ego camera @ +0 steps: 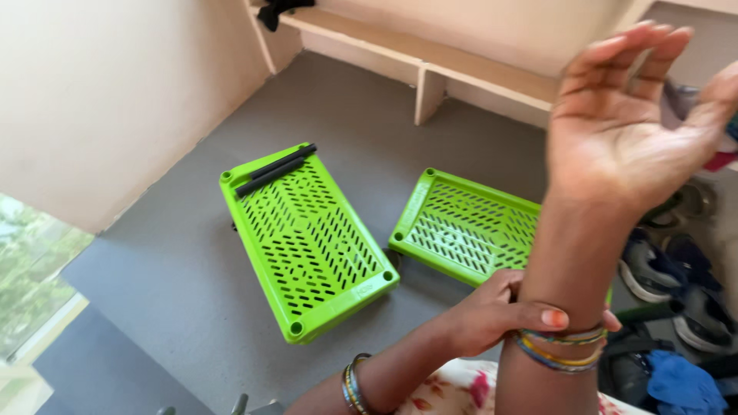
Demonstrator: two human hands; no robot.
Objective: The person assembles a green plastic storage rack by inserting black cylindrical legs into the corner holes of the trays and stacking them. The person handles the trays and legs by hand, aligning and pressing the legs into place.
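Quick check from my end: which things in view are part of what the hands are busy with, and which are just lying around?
In hand:
- left hand, gripping the right forearm beside the bangles
- right hand, raised, open, empty

Lying about:
- two green trays on the floor, untouched
- black rods on the left tray
- shoes
- blue cloth
- wooden shelf

Soft, even daylight fills the view, brightest at the lower left where a window point(34, 269) is washed out to pale green and white. Shadows on the grey floor point(169, 284) are faint (only thin dark edges under the green trays point(307, 238)). The raised right hand point(638, 123) shows slight motion blur at the fingertips. Lines bend at the frame's edges from a wide lens.
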